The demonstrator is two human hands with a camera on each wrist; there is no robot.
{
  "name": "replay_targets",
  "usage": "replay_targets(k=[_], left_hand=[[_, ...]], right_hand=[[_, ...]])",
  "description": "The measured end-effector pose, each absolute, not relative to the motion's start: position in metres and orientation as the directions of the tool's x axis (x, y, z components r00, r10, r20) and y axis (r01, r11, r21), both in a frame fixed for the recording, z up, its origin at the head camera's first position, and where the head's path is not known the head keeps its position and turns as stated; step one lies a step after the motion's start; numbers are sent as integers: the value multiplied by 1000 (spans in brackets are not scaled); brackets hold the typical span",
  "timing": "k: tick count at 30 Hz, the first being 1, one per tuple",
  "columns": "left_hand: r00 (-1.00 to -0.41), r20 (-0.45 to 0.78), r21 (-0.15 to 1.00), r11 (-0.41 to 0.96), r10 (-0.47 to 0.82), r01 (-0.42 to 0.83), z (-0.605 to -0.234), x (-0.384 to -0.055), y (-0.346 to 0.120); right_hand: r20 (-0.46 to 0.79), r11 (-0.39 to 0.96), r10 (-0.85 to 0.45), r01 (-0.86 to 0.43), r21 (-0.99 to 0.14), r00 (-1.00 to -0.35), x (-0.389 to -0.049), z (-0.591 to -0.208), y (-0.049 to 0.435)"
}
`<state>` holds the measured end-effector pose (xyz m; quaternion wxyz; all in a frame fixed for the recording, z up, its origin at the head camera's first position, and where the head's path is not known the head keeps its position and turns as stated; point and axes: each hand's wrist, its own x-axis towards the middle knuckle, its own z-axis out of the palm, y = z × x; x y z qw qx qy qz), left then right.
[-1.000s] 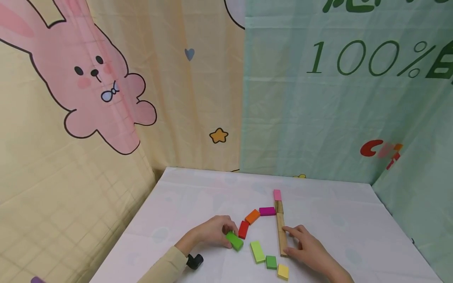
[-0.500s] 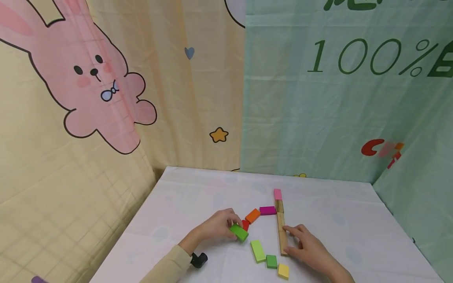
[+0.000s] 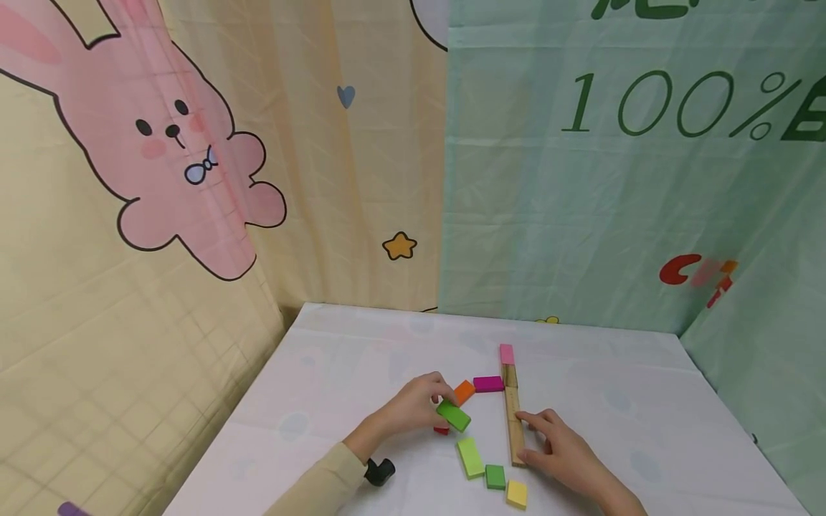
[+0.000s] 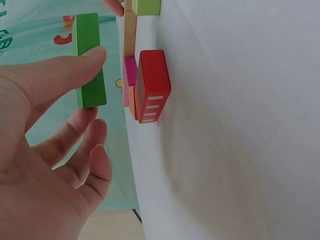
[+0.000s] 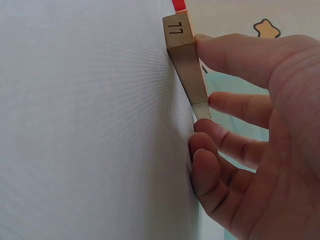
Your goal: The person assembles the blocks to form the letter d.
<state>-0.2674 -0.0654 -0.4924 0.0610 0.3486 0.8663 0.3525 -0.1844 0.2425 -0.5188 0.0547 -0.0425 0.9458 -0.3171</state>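
Observation:
My left hand [image 3: 411,407] pinches a green block [image 3: 454,415] between thumb and fingers, above the table. Below it stands a red block [image 4: 153,75], mostly hidden by the hand in the head view. Past that, an orange block [image 3: 464,392] and a magenta block [image 3: 488,384] continue a curve towards a straight column of plain wooden blocks [image 3: 513,426]. A pink block [image 3: 506,354] tops the column at its far end. My right hand [image 3: 568,455] rests beside the column, thumb and forefinger touching its right side; the nearest block [image 5: 181,31] bears a printed mark.
Nearer me lie a lime block [image 3: 470,459], a small green block [image 3: 495,477] and a yellow block [image 3: 516,494], in a slanting row. White cloth covers the table [image 3: 361,337]. Printed curtains [image 3: 310,179] stand behind and at the sides.
My left hand has carried the green block to the right and away from me, over the red block. The right hand and the other blocks stay where they were.

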Motion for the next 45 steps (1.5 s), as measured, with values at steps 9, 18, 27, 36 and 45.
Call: replay_targets(k=[9, 18, 27, 36, 45], left_hand=[[-712, 161, 540, 542, 684, 643, -495, -269, -47], [-704, 143, 409, 606, 695, 682, -500, -266, -35], [-704, 123, 381, 622, 699, 684, -503, -264, -31], [-692, 133, 374, 610, 710, 698, -507, -262, -32], [-656, 129, 326, 593, 743, 736, -504, -257, -35]], right_hand=[[-81, 794, -114, -41, -606, -990, -184, -520, 242], [-82, 798, -111, -40, -602, -990, -186, -519, 243], [-79, 794, -117, -45, -607, -990, -185, -519, 243], [-82, 793, -133, -56, -607, -988, -185, -521, 243], [-72, 790, -119, -51, -611, -990, -185, -519, 243]])
